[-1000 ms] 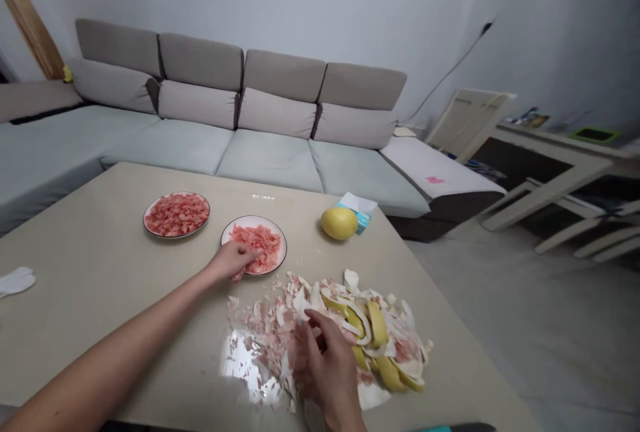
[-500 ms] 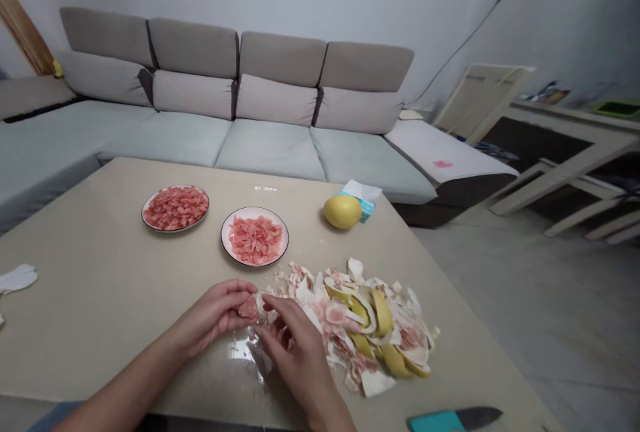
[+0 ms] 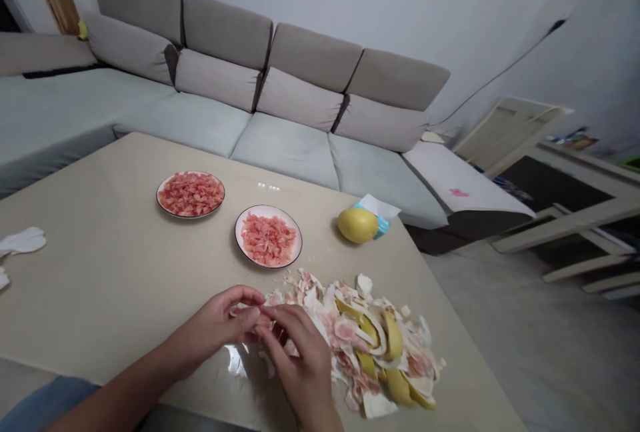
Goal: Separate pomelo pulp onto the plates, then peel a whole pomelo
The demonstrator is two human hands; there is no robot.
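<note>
My left hand [image 3: 213, 327] is closed around a small pink pomelo segment [image 3: 262, 321], mostly hidden by the fingers. Thumb and forefinger of my right hand [image 3: 305, 362] pinch at the same piece, and the fingertips of both hands meet there. Right beside them lies a heap of pomelo peel [image 3: 395, 335], with white pith, thin membranes and yellow rind. Just beyond the hands is a dark-rimmed white plate [image 3: 295, 255] partly filled with pink pomelo flesh [image 3: 267, 237]. Another plate [image 3: 165, 209], farther left, carries a fuller pile of flesh [image 3: 193, 192].
A whole yellow pomelo [image 3: 357, 225] sits against a blue tissue pack [image 3: 383, 225] near the far right of the table [image 3: 115, 252]. White crumpled tissue [image 3: 24, 241] lies at the left edge. Behind the table runs a grey sofa [image 3: 287, 145].
My right fingers have come in to meet the left hand at the pomelo segment, which is now more covered. The view has tilted, and the knife has left the frame.
</note>
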